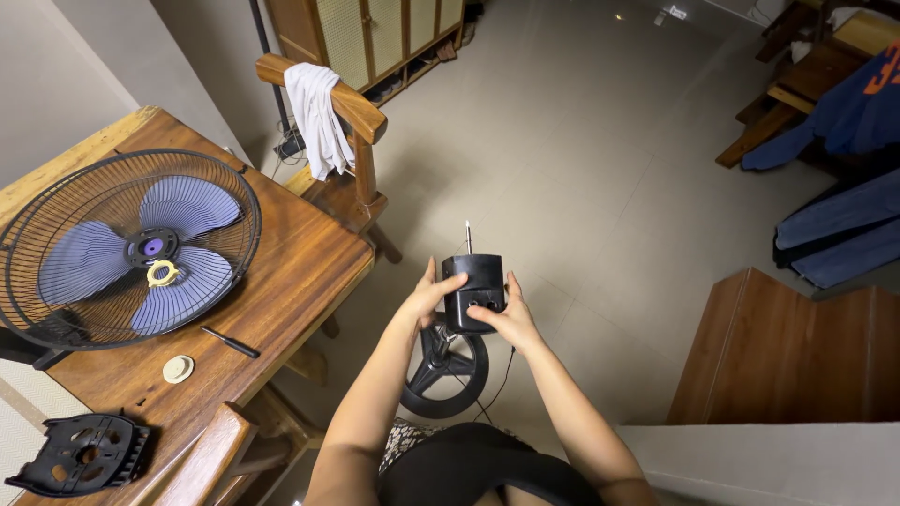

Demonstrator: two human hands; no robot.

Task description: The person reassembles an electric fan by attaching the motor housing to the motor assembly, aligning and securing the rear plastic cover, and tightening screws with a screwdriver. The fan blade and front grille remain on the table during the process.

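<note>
Motor housing [476, 290], black, metal shaft upward, is held above the tiled floor [581, 159], gripped from both sides by left hand [433, 295] and right hand [504, 317]. Round fan base [446, 370] is partly hidden beneath. Wooden table [291, 272] edge lies left, well apart; fan grille [127, 248] with blue blades rests on it, cut off at left.
</note>
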